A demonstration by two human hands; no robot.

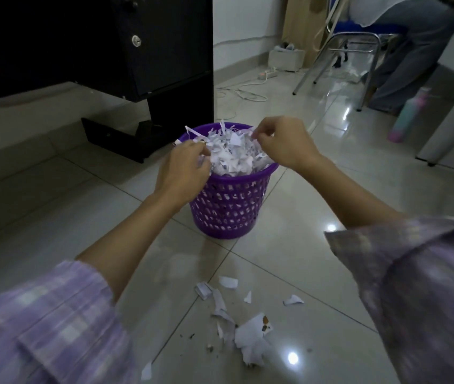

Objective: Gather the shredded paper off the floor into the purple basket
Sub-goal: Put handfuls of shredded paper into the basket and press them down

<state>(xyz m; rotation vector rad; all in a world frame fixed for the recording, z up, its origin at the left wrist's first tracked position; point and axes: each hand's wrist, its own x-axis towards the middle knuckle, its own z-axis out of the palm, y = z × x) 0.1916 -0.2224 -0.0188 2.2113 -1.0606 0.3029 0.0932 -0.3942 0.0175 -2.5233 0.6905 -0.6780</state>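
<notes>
A purple lattice basket (228,209) stands on the tiled floor, heaped above its rim with white shredded paper (231,153). My left hand (184,167) is at the basket's left rim, its curled fingers gripping shreds on the heap. My right hand (284,142) hovers over the right rim, its fingertips pinching a thin strip of paper. Loose scraps of paper (250,333) lie scattered on the floor in front of me, with smaller bits (228,282) nearer the basket.
A black cabinet (164,51) stands just behind the basket. A metal chair (353,51) with a seated person is at the back right, beside a power strip with cable (267,74) and a pastel bottle (408,117). A white furniture leg (441,139) stands at right.
</notes>
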